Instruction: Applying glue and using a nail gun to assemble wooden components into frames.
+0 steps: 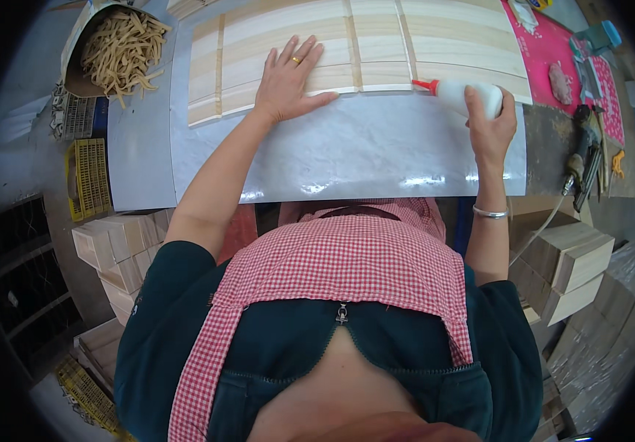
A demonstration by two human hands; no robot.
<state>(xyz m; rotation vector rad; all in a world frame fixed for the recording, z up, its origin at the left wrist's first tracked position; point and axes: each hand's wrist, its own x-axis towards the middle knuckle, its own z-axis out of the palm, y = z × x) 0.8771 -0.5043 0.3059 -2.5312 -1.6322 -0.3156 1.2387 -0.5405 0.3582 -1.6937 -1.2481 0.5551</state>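
A pale wooden panel (376, 46) with several grooves across it lies on the grey table. My left hand (288, 82) rests flat on the panel, fingers spread and a ring on one finger. In my right hand (493, 118) is a white glue bottle (451, 94), tipped on its side with its red nozzle (426, 86) pointing left. The nozzle tip is at the near end of a groove (408, 44), close to the panel's near edge. A whitish line runs along that groove; whether glue is flowing out cannot be made out.
A container of thin wooden strips (122, 55) lies at the left. On the right are a pink sheet (542, 59), an air tool with a hose (586, 147) and a teal-topped item (601, 37). Wooden boxes (564, 258) and yellow crates (89, 180) stand below table height.
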